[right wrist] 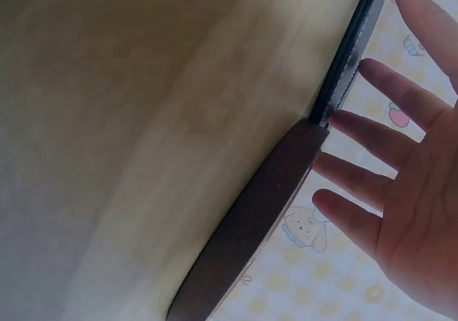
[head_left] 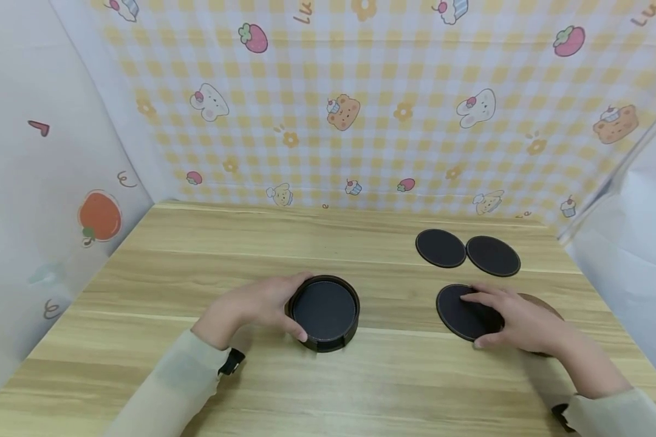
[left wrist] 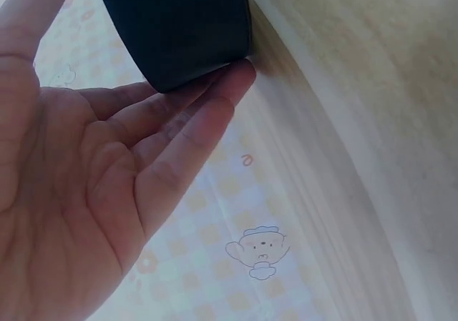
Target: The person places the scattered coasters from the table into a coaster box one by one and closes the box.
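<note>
My left hand (head_left: 265,301) grips the left side of a round black coaster holder (head_left: 330,345), thumb at its front and fingers behind it. Inside the holder lies a dark coaster (head_left: 326,309). In the left wrist view, the fingertips (left wrist: 240,81) meet the holder's dark side wall (left wrist: 189,35). Over on the right, my right hand (head_left: 516,315) spreads its fingers above a black coaster (head_left: 459,312), which it partly covers. A brown coaster (head_left: 543,303) sits beside that one, mostly hidden by the hand; the right wrist view shows its edge (right wrist: 250,224).
Two more black coasters (head_left: 440,248) (head_left: 493,255) lie side by side farther back on the wooden table (head_left: 240,243). A yellow checked cloth (head_left: 317,145) hangs behind the table, with white sheets (head_left: 27,200) at both sides.
</note>
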Available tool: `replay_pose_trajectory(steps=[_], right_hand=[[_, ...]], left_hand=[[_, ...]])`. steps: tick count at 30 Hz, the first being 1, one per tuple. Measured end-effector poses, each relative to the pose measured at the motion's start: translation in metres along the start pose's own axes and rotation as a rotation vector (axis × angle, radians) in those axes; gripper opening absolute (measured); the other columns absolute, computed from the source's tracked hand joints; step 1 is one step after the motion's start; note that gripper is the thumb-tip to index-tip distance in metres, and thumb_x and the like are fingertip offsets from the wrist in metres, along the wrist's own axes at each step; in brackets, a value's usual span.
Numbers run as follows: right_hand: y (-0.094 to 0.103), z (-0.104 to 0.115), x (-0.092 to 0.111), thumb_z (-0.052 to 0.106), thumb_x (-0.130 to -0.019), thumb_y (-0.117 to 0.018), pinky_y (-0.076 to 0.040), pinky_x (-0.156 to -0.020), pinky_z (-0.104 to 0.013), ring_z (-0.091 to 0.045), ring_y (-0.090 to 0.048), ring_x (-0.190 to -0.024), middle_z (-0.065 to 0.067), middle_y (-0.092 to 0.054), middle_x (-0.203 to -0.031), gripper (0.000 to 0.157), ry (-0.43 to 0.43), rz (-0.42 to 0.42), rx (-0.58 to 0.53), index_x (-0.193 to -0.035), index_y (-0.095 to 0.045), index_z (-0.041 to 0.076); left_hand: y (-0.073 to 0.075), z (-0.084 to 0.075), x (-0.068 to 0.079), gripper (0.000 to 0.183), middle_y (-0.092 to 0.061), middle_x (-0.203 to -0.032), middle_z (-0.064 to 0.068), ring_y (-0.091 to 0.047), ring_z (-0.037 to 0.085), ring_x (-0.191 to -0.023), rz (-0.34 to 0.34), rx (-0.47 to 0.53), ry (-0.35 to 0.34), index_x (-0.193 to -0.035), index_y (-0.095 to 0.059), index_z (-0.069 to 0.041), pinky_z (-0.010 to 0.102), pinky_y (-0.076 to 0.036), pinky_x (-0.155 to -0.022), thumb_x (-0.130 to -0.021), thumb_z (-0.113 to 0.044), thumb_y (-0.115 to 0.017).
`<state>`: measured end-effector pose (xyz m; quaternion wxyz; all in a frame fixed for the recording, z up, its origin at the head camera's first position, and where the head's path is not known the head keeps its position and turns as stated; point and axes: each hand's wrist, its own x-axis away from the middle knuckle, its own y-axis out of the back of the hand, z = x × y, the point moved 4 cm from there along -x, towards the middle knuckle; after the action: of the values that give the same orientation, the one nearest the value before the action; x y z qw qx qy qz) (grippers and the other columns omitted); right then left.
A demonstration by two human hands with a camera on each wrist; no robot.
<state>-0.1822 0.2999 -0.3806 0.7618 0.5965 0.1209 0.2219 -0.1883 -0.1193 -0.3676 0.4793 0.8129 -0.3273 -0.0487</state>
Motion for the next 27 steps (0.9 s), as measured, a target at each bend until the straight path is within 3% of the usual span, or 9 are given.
replay_pose_trajectory(steps=[12,20,27], right_hand=[[-0.0043,-0.0004,-0.0006,0.047,-0.07,-0.086,-0.047,-0.089,-0.062,-0.058,-0.046,-0.125,-0.028,-0.046,-0.146,0.079,0.003,0.016,0.006,-0.137,-0.059,0.017],[-0.0042,0.0019,-0.0018,0.051,-0.07,-0.085,-0.049,-0.087,-0.061,-0.057,-0.05,-0.121,-0.029,-0.05,-0.141,0.076,0.023,0.0,0.066,-0.133,-0.06,0.017],[-0.0014,0.0024,-0.0002,0.049,-0.069,-0.086,-0.05,-0.085,-0.06,-0.056,-0.05,-0.119,-0.032,-0.05,-0.14,0.074,0.032,-0.009,0.051,-0.131,-0.062,0.017]], left_hand=[[0.0002,0.0065,0.0005,0.111,-0.053,-0.145,0.013,-0.053,0.027,-0.132,0.002,0.044,-0.009,-0.154,-0.03,-0.005,0.046,-0.042,-0.11,-0.069,-0.043,-0.09],[-0.0005,0.0077,0.0017,0.11,-0.055,-0.144,0.01,-0.054,0.025,-0.13,0.003,0.055,-0.023,-0.155,-0.03,-0.011,0.045,-0.043,-0.109,-0.069,-0.043,-0.09],[0.0,0.0079,0.0002,0.11,-0.054,-0.145,0.011,-0.054,0.026,-0.131,0.0,0.048,-0.031,-0.154,-0.03,-0.011,0.046,-0.043,-0.109,-0.069,-0.046,-0.089]])
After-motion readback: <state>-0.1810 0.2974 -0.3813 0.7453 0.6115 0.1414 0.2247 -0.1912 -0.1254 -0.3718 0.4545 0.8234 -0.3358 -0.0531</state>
